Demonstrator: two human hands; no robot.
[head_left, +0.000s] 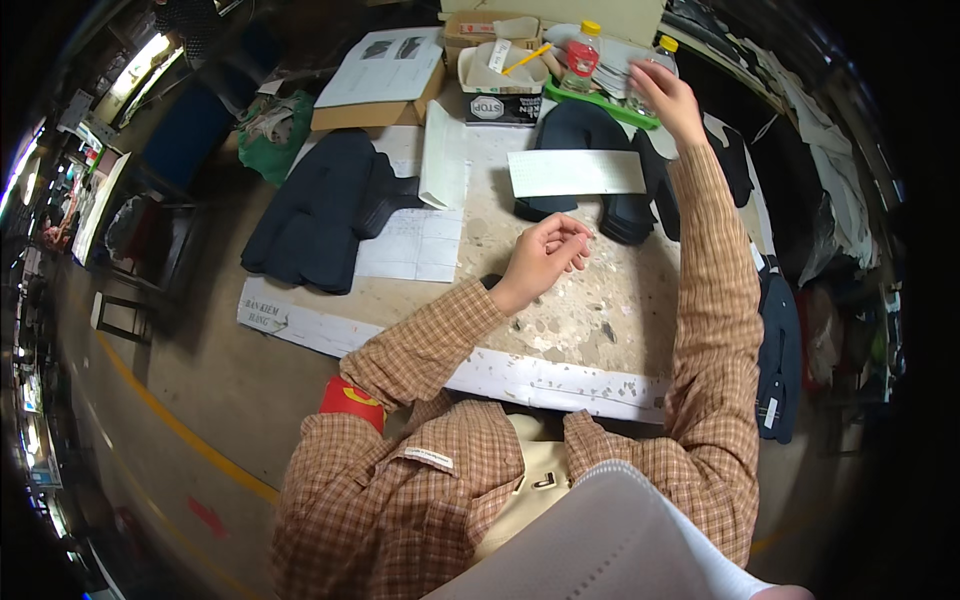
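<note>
My left hand (545,262) hovers over the middle of the worktable (560,318), its fingers curled in and thumb drawn close to them. Whether something small is between those fingertips I cannot make out. Stretched to the far right, my right hand (668,100) has bent fingers that look apart, over the end of a green tray (608,106). It partly covers a clear bottle with a yellow cap (668,45); contact with the bottle is unclear. Beyond my left hand, a pale printed sheet (577,172) lies across dark curved fabric pieces (585,125).
A stack of dark fabric pieces (312,215) lies at the left beside a folded white paper (443,155). Farther back are a flat carton (380,65), an open box (500,75) with a yellow pencil (528,58), and a red-labelled bottle (582,55). Dark pieces (775,350) hang at the right edge.
</note>
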